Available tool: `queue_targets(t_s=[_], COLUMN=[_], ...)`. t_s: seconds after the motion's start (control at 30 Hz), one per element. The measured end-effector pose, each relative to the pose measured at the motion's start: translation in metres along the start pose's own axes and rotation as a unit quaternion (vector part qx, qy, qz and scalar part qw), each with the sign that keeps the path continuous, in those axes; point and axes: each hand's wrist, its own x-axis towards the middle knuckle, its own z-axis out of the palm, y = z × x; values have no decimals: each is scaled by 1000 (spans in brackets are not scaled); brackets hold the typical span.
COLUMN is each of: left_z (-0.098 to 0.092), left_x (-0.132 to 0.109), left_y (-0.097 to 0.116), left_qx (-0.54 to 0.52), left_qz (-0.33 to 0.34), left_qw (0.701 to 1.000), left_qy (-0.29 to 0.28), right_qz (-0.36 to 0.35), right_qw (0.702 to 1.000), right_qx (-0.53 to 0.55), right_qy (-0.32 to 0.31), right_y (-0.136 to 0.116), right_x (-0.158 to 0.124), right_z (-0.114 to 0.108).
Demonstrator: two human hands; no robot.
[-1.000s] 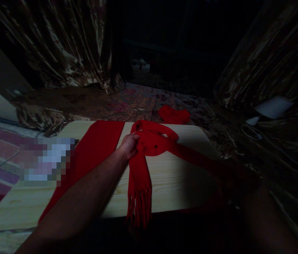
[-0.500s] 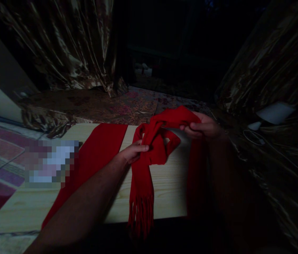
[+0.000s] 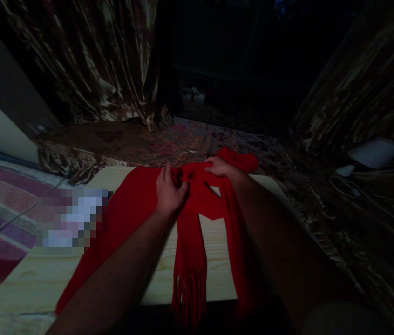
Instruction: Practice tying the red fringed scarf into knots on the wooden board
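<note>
A red fringed scarf (image 3: pixel 190 237) lies looped on a pale wooden board (image 3: pixel 218 242), its tasselled end hanging over the near edge. My left hand (image 3: pixel 169 190) presses down on the knotted part of the scarf, fingers curled into the cloth. My right hand (image 3: pixel 220 167) pinches the scarf's upper fold just to the right of it. A second flat red cloth (image 3: pixel 127 209) lies on the board under my left forearm. Another red piece (image 3: pixel 241 160) sits just beyond the board.
Shiny brown patterned curtains (image 3: pixel 106 60) hang at the back left and right. A patterned carpet (image 3: pixel 169 142) covers the floor beyond the board. A striped rug (image 3: pixel 1 204) lies at the left. White objects and a cable (image 3: pixel 368 156) rest at the right. The room is dim.
My right hand came in from the dark right side, lifted a scarf end, then brought it down and left to the knot. My left hand shifted up onto the knot.
</note>
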Motion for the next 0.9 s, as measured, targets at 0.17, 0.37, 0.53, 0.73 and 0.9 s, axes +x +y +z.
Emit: queue_targets(t_s=[0.17, 0.37, 0.53, 0.73, 0.9], left_z=[6, 8, 10, 15, 15], left_x=[-8, -6, -3, -4, -6], left_y=[9, 16, 11, 13, 13], left_qx=[117, 221, 308, 345, 318], left_qz=[88, 68, 137, 116, 85], left_qw=[983, 969, 925, 907, 925], left_qy=[-106, -89, -178, -211, -188], right_qz=[20, 86, 103, 70, 35], right_qw=[989, 975, 979, 956, 942], right_qx=[-137, -206, -174, -275, -317], right_qy=[43, 0, -25, -72, -106], right_y=[25, 45, 54, 51, 60], right_x=[5, 12, 9, 1, -8], right_z=[9, -2, 1, -7, -25])
